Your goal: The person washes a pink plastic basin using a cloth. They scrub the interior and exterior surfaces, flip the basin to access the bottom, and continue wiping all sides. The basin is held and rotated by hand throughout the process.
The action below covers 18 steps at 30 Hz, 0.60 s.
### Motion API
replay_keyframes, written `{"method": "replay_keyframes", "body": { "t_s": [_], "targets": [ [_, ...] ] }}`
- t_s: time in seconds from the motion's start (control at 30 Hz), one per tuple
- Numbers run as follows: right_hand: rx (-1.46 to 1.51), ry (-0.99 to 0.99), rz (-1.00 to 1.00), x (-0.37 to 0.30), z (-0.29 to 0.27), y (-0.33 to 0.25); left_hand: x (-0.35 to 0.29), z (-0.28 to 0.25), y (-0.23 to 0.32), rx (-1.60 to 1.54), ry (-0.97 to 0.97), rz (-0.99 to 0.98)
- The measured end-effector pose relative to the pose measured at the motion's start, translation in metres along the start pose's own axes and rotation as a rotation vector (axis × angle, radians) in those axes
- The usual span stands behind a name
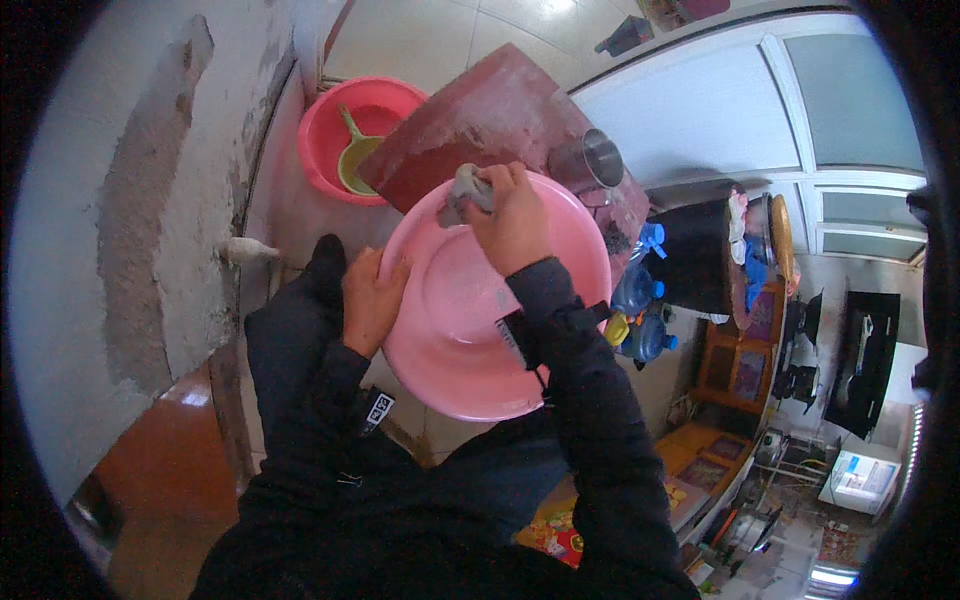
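A large pink basin (455, 285) is tilted in front of me, its inside facing up toward me. My left hand (371, 301) grips the basin's left rim, thumb on the inner side and fingers behind it. In my right hand (514, 222) is a bunched grey cloth (466, 194), pressed against the far inner wall near the rim. My right sleeve crosses over the basin's right side and hides part of it. Behind the basin stands a worn reddish-brown table (490, 110), with a metal cup (588, 160) at its right edge.
A red-pink tub (322, 130) with a green ladle (362, 160) sits on the floor at far left. Several blue water jugs (632, 290) stand on the right, near a black-covered stand (685, 255). A rough plastered wall (150, 220) rises close on the left.
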State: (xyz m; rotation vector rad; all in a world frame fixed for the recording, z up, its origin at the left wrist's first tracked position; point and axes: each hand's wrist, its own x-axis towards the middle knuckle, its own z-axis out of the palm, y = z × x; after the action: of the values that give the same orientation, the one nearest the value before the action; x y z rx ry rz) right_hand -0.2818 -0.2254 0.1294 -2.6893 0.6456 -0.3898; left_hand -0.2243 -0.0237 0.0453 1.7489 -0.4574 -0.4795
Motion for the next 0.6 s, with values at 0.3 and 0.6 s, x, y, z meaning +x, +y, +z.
{"method": "replay_keyframes", "body": {
  "t_s": [0.3,0.6],
  "targets": [
    [-0.282,-0.032,0.254,-0.024,-0.068,0.109,-0.003,-0.003,-0.004,0.025,0.015,0.012],
    [-0.078,-0.051,0.3,-0.124,-0.114,0.133,-0.001,-0.002,0.001,-0.021,0.031,0.014]
  ]
}}
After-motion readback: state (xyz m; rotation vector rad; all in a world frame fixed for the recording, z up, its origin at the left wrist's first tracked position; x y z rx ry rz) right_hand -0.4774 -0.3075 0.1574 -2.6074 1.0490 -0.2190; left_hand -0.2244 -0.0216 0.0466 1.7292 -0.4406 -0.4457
